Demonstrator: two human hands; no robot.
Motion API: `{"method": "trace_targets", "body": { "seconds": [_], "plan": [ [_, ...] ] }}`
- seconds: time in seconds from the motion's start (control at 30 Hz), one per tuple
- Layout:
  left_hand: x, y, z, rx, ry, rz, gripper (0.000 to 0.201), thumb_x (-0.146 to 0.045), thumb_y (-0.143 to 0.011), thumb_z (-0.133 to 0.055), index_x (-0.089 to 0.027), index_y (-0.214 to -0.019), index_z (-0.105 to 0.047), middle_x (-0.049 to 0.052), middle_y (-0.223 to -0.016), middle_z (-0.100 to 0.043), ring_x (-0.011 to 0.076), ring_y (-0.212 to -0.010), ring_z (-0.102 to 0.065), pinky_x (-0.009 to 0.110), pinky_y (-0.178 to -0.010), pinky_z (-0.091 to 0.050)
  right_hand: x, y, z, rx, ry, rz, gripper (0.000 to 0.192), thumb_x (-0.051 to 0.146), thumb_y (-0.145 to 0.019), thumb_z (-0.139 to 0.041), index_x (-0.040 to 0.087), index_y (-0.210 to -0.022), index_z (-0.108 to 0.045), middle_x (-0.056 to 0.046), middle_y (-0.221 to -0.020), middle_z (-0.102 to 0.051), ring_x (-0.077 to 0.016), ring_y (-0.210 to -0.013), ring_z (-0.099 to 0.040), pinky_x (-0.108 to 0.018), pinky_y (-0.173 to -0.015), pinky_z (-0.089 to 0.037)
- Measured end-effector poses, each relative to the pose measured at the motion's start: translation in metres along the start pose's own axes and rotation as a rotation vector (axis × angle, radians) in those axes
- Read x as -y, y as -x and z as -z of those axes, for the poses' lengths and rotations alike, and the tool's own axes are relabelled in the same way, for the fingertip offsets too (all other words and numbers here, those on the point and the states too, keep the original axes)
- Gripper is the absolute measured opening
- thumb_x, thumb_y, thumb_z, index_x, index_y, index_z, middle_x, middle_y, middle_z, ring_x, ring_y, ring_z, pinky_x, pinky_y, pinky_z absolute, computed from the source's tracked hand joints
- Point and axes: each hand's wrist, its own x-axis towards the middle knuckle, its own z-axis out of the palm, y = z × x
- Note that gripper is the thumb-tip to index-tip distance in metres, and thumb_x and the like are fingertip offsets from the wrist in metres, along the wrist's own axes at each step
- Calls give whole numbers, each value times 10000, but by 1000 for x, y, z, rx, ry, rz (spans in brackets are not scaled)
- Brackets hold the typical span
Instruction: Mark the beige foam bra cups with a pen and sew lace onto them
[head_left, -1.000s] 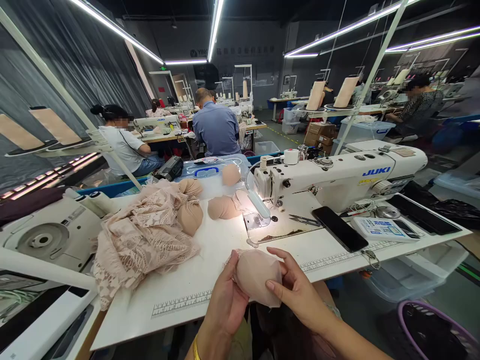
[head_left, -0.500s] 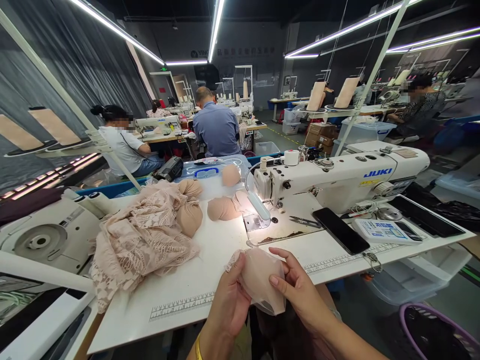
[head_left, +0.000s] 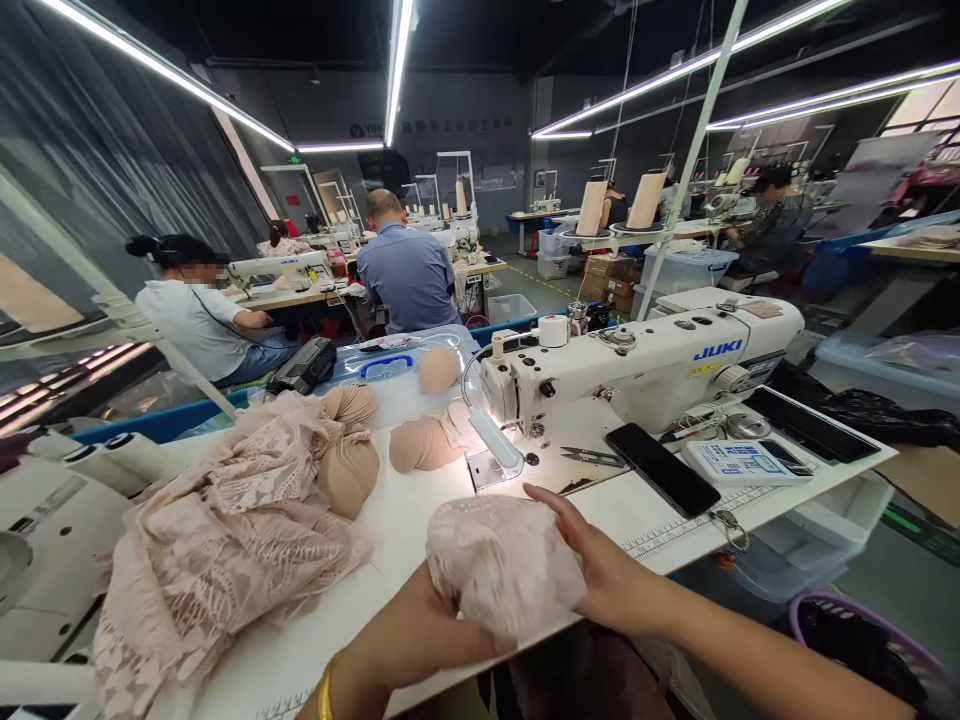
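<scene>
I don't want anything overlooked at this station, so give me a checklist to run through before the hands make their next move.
1. Both hands on the piece: ok. The left hand and right hand hold the pale fabric piece.
2. Fabric edges lined up: cannot tell; folds and fingers hide them.
3. Needle plate lit: ok, bright beside the lamp.
4. Needle threaded: cannot tell; too small to make out.
5. Loose tools off the machine bed: not ok. The scissors lie there, near the phone.
6. Lace heap away from the needle plate: ok, well to its left.
</scene>
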Motion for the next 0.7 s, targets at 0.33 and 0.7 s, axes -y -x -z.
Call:
{"method": "trace_targets", "body": {
  "seconds": [0.33,0.7],
  "plan": [
    [0,-87,56,386,-1216,-269,200,-66,-763,-754,-205,-652,-662,15,-1086,-713,235,-999,-690,426,-1051,-353,-60,-101,57,104,966,581,267,63,-979,-525,218,-837,-690,-17,-874,-738,-202,-886,-567,-313,-703,-356],
    [-2,-93,62,367,-1215,-208,191,-134,-845,-707,-230,-683,-676,-6,-1103,-695,223,-1084,-628,404,-1032,-332,-64,-96,70,125,771,401,404,-27,-935,-472,238,-1069,-746,-14,-1152,-794,-188,-952,-663,-326,-901,-476]
  ]
}}
